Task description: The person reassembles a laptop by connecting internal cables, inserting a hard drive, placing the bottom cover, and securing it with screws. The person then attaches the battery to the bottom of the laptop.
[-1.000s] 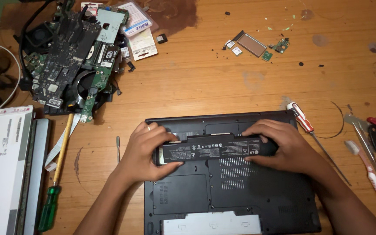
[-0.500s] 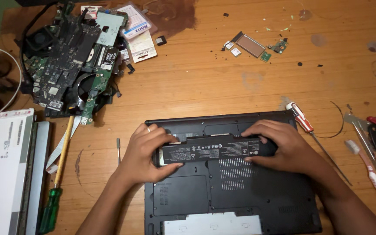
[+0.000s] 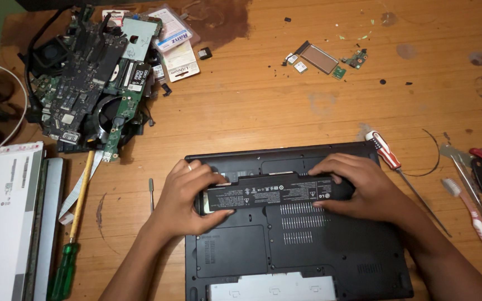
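Note:
A black laptop (image 3: 319,251) lies upside down on the wooden table, its base facing up. A long black battery pack (image 3: 269,194) with a printed label rests across the laptop's upper part. My left hand (image 3: 188,198) grips the battery's left end, with a ring on one finger. My right hand (image 3: 358,187) clasps its right end, fingers curled over the top edge. The battery sits slightly tilted over its bay.
Stacked circuit boards and a fan (image 3: 93,83) fill the far left. A white screen panel (image 3: 4,217) lies at left beside a green-handled screwdriver (image 3: 71,245). A red-and-white screwdriver (image 3: 389,159), a toothbrush (image 3: 475,223) and small tools sit at right. Small parts (image 3: 322,58) lie far centre.
Both hands stay on the battery. The battery has shifted slightly on the laptop base, and the view has moved a little.

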